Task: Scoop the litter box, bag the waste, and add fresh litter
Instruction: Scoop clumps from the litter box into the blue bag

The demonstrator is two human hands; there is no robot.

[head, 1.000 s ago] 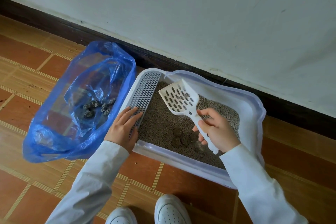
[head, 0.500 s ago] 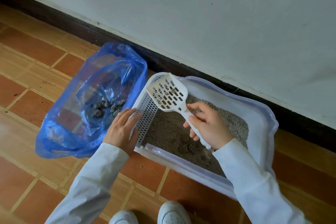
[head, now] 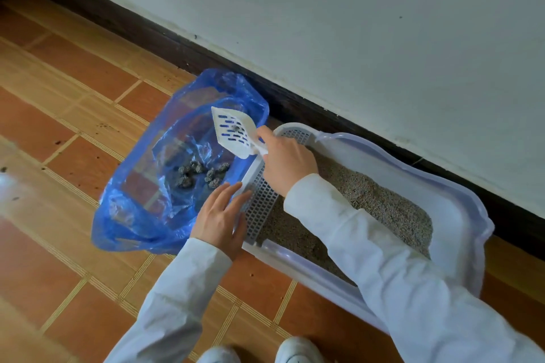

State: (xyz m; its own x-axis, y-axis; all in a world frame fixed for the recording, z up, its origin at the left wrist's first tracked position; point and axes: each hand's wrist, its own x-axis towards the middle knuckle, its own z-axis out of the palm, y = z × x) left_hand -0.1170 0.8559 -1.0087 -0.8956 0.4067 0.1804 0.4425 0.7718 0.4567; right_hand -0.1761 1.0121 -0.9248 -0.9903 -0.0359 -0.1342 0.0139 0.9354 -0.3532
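My right hand (head: pixel 287 163) grips the scoop (head: pixel 234 132) over the bag (head: pixel 138 215); tip fully, shake last clump (head: pixel 236 127) loose. Left hand (head: pixel 219 218) spread, steadying box (head: pixel 460 215) rim

a home, by the look of it: tiled floor (head: pixel 88 68), dark skirting (head: pixel 147 35) under a plain wall (head: pixel 324 23), and a litter box (head: pixel 460 215) set against it.

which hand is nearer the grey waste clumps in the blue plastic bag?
Left. The left hand rests on the litter box edge just beside the clumps; the right hand holds the white slotted scoop above them.
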